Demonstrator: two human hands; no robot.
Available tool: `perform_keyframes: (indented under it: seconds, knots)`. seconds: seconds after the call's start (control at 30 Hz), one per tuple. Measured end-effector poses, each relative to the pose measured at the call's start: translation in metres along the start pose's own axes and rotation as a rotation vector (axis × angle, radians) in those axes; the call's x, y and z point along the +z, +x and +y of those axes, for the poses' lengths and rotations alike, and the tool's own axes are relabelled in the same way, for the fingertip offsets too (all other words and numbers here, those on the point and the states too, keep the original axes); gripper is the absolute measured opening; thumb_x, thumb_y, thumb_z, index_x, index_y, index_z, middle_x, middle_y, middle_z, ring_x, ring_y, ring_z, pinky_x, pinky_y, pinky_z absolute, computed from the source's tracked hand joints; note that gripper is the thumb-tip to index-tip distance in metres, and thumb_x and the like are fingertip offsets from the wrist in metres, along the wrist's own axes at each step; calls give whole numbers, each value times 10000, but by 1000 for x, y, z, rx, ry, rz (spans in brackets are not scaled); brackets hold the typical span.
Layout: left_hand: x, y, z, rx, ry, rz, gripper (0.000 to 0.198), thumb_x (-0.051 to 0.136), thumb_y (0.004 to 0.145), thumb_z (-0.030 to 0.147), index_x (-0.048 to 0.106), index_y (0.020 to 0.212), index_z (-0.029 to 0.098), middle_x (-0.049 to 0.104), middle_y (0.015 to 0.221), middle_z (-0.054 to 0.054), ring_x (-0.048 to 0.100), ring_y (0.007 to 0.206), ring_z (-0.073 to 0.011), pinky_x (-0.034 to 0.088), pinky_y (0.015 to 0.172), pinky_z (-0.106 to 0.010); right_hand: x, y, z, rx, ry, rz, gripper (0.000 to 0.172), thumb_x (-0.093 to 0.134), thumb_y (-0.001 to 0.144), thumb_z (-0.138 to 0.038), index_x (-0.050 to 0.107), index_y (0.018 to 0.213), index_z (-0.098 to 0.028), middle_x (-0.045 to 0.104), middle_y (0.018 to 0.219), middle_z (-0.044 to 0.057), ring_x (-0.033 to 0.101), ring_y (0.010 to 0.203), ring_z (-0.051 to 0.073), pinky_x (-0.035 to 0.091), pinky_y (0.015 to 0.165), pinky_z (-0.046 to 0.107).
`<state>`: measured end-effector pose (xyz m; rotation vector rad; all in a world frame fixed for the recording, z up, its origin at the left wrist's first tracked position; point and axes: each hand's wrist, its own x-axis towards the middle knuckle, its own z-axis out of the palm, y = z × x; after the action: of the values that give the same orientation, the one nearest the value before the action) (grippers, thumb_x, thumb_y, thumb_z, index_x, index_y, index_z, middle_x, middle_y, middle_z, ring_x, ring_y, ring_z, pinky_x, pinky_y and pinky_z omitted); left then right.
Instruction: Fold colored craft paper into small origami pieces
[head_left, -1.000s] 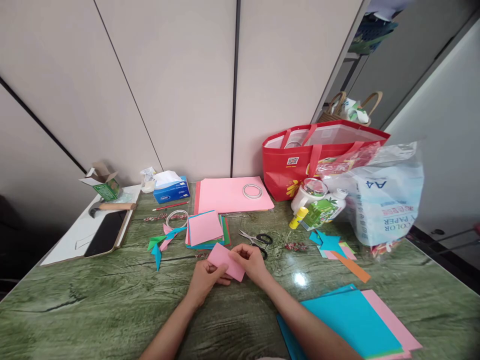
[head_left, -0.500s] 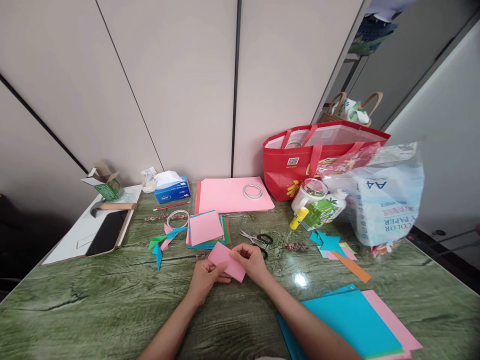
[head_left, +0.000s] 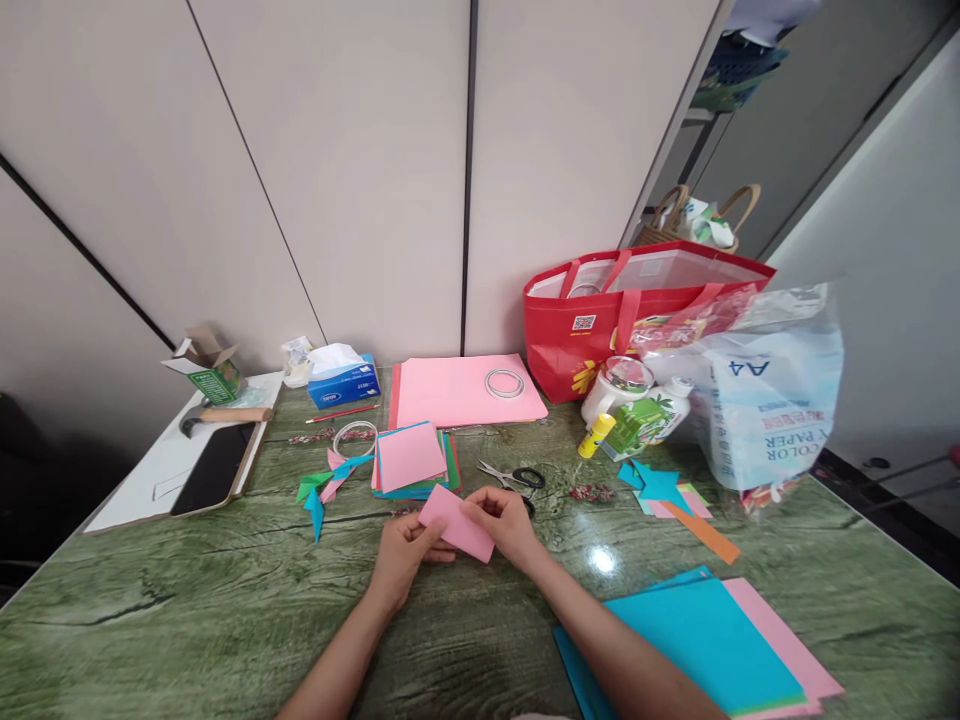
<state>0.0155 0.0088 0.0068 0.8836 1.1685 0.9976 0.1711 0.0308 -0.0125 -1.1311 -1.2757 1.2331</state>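
Observation:
A small pink paper [head_left: 466,532], seemingly folded, is held above the table between both hands. My left hand [head_left: 405,552] pinches its left side, thumb on top and fingers beneath. My right hand [head_left: 504,522] grips the upper right edge between thumb and fingers. Just behind the paper lies a stack of coloured squares [head_left: 411,458] with a pink one on top. Scissors [head_left: 511,476] with black handles rest behind my right hand, one handle partly hidden by it. Folded green, pink and blue paper pieces [head_left: 330,484] lie to the left of the stack.
Large blue and pink sheets [head_left: 705,640] lie at the front right, under my right forearm. Farther back are a glue stick [head_left: 596,436], a red bag [head_left: 562,330], a plastic paper bag [head_left: 772,400] and a tissue box [head_left: 344,382]. A hammer [head_left: 232,414] and phone [head_left: 215,468] are at left.
The pink paper now looks narrower between my hands. My left hand has shifted slightly left and its fingers have moved a little on the paper.

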Motion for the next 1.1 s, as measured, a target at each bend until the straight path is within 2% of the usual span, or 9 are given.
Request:
perform_keyframes:
  seconds: [0.23, 0.43, 0.77, 1.1]
  knots:
    - [-1, 0, -1, 34, -24, 3, 262, 729, 559, 349, 662, 653, 114, 695, 589, -45, 659, 569, -209, 549, 528, -299, 1, -1, 1, 19, 41, -22, 264, 642, 646, -396, 598, 607, -139, 551, 540, -13, 432, 462, 79, 341, 457, 208]
    - [-2, 1, -1, 27, -19, -6, 294, 716, 568, 382, 660, 668, 111, 692, 593, -43, 654, 569, -209, 550, 558, -323, 0, 0, 1, 7, 22, -9, 240, 640, 648, -369, 591, 604, -139, 536, 523, -19, 414, 456, 75, 337, 454, 207]
    - [-9, 5, 0, 57, -82, 6, 247, 711, 590, 343, 684, 703, 125, 678, 602, -21, 615, 531, -156, 542, 555, -290, -3, 1, 3, 1, -7, -31, 264, 634, 651, -391, 584, 601, -136, 539, 527, -16, 417, 457, 74, 336, 452, 205]
    - [-10, 6, -2, 102, -67, 32, 234, 723, 557, 358, 643, 573, 138, 635, 531, 7, 596, 504, -145, 525, 545, -281, 0, 1, 4, 14, 39, -55, 250, 642, 646, -370, 579, 600, -132, 551, 542, -13, 431, 465, 74, 339, 464, 207]
